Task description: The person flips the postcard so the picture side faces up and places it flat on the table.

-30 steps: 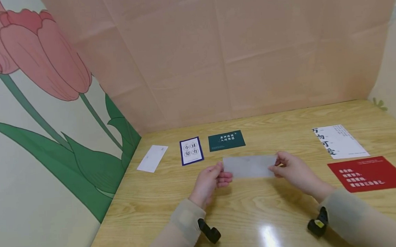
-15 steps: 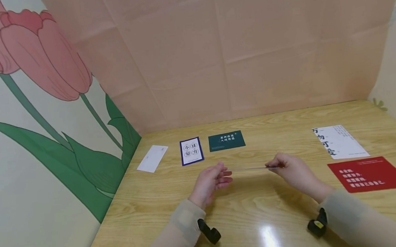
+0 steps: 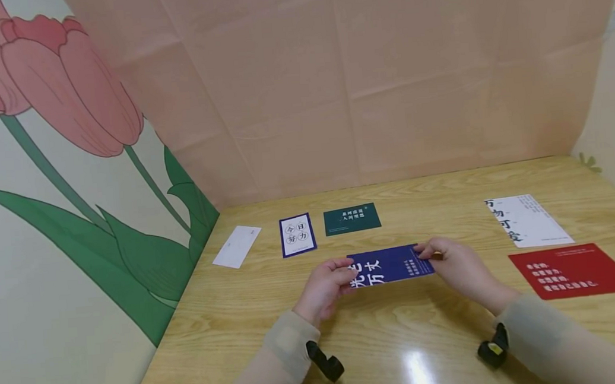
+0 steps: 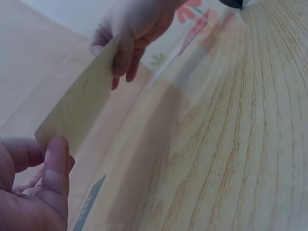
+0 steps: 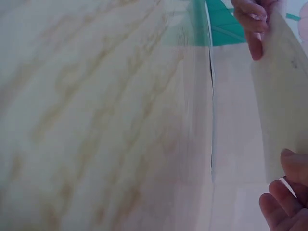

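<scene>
A dark blue postcard (image 3: 390, 265) with white characters is held up between both hands, its printed face showing in the head view. My left hand (image 3: 322, 287) pinches its left end between thumb and fingers. At the opposite end, my right hand (image 3: 459, 264) grips the upper right corner. Both wrist views show the plain pale back of the postcard (image 4: 84, 98) (image 5: 284, 101). Behind it on the table lie a green card (image 3: 352, 220) and a white card with a blue border (image 3: 298, 235). The left fingers cover part of the large characters.
A plain white card (image 3: 237, 247) lies far left on the wooden table (image 3: 232, 334). On the right are a white card with black characters (image 3: 531, 221) and a red card (image 3: 575, 270). A pink cloth (image 3: 358, 81) hangs at the back; the left wall (image 3: 35, 282) has painted tulips.
The postcard has turned over between the hands: first its pale back, then edge-on, and now its blue printed face shows. Both arms stay in place; the other cards lie unmoved.
</scene>
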The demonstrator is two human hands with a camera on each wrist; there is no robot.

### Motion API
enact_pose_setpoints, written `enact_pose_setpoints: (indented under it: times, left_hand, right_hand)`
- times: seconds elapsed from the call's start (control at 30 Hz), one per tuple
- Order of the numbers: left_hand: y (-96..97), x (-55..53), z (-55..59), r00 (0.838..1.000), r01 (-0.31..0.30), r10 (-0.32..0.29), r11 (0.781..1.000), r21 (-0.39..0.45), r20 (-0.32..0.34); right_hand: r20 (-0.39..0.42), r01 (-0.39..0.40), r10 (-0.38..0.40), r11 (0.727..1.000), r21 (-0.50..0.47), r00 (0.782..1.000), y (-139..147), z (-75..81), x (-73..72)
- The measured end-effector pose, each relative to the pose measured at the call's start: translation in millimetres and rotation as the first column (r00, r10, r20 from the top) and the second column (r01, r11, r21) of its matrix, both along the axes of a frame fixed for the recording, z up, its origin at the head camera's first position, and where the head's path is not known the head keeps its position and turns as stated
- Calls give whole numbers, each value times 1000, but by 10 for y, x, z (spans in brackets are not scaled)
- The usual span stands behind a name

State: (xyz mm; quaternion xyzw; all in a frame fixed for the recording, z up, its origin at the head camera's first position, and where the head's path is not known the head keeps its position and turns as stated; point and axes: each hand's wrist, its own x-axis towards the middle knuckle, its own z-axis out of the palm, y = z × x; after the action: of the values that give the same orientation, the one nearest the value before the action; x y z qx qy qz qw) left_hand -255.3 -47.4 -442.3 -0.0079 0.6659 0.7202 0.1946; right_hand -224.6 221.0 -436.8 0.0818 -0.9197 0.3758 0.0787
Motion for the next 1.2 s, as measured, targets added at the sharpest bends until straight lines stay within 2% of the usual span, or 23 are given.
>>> enact_pose_setpoints:
  times: [0.2, 0.3, 0.4, 0.47, 0.6, 0.73, 0.93, 1.07, 1.2]
  left_hand:
    - [20, 0, -8, 1000, -11, 10, 999, -42, -11]
    - [20, 1, -14, 1000, -14, 13, 999, -52, -25]
    - [20, -7, -32, 999, -23, 21, 998, -64, -40]
    - [17, -9, -43, 998, -28, 25, 997, -77, -51]
    - [9, -21, -58, 998, -31, 24, 994, -101, -64]
    - [10, -26, -71, 996, -25, 13, 991, -135, -90]
    - [17, -17, -87, 993, -10, -13, 982, -188, -119]
    - [14, -20, -86, 993, 9, -38, 971, -239, -114]
    - [11, -22, -90, 986, 41, -92, 943, -330, -141]
  right_hand:
    - [-53, -28, 28, 1000, -7, 998, 15, -32, -18]
    - [-41, -18, 17, 999, -38, 999, 9, -28, -21]
    - [54, 1, 8, 986, -165, 998, -1, -2, -17]
    - [149, 17, 23, 963, -267, 989, 2, 26, -17]
    - [293, 30, 100, 912, -408, 951, 11, 66, -26]
    - [358, 11, 174, 887, -462, 917, 20, 62, -45]
    - [416, -8, 210, 899, -438, 885, 26, 44, -65]
    - [433, -19, 200, 922, -388, 879, 22, 24, -85]
    - [442, -33, 173, 951, -307, 880, 0, -8, -98]
